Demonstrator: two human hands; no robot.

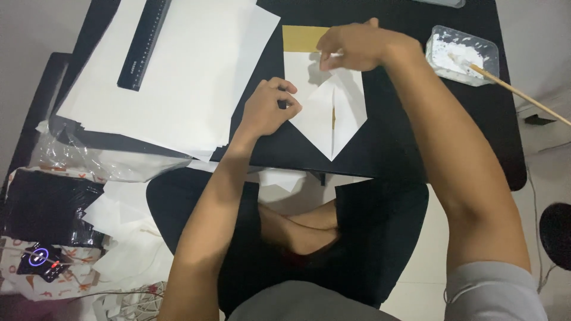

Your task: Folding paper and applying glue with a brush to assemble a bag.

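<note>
Across most of the view, a black surface (380, 148), seen from above, with folded legs on the pale floor below its near edge; on its left half, a spread stack of large white sheets (178, 77), and on those sheets, near the top, a black ruler (143, 44) lying at a slant; at the middle, a white folded paper (345, 113) with two flaps meeting in a point toward the near edge and a tan strip (300, 37) showing along its far end, flat on the surface just beside the sheet stack; on the left flap of that paper, the left hand (267, 110), fingers curled together and pressed down on the fold; at the top of the paper, the right hand (354, 46), fingers pinched together on something small and white, too small to tell what; to the right, well apart from the paper, a clear plastic tub (461, 53) of white paste with a thin wooden stick (517, 90) leaning out over its rim toward the right; beyond the left edge of the surface, crumpled clear plastic (101, 157), paper scraps and a small black device (40, 259) with a lit ring on patterned cloth
</note>
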